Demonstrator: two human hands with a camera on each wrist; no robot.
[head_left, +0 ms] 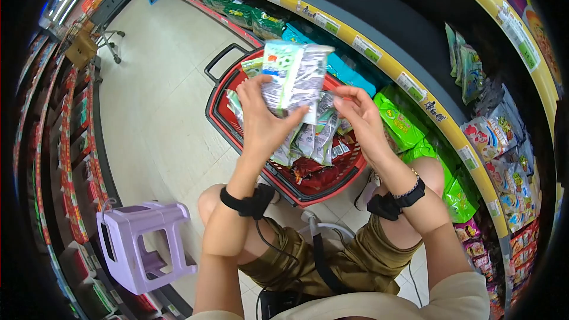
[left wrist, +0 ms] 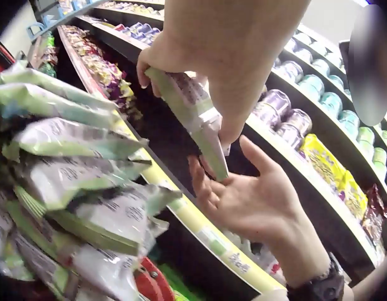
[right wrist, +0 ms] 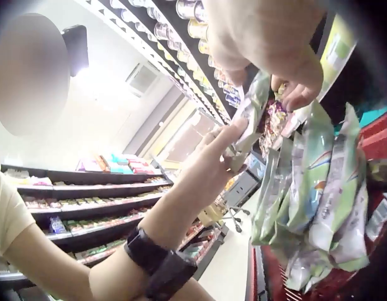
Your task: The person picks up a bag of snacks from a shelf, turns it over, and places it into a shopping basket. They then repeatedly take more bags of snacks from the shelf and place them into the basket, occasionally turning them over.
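A white and green printed bag [head_left: 296, 77] is pinched between the thumb and fingers of the left hand [head_left: 264, 115], above a red basket [head_left: 308, 192]. Beside the bag's right edge is the right hand [head_left: 363, 121], its fingers loosely bent; in the left wrist view the right hand [left wrist: 259, 200] shows its palm, with fingertips at the bag's lower end. Similar bags [head_left: 317, 142] lie piled in the basket, also large in the left wrist view as a stack of bags [left wrist: 86, 169]. In the right wrist view the held bag [right wrist: 253, 113] stands on edge between both hands.
A shelf with a yellow price rail [head_left: 391, 71] runs along the right, holding green bags [head_left: 400, 121] and more packets [head_left: 498, 136]. A lilac stool [head_left: 145, 243] stands on the floor at lower left. Shelving [head_left: 77, 184] lines the far left; a cart [head_left: 89, 44] stands farther up the aisle.
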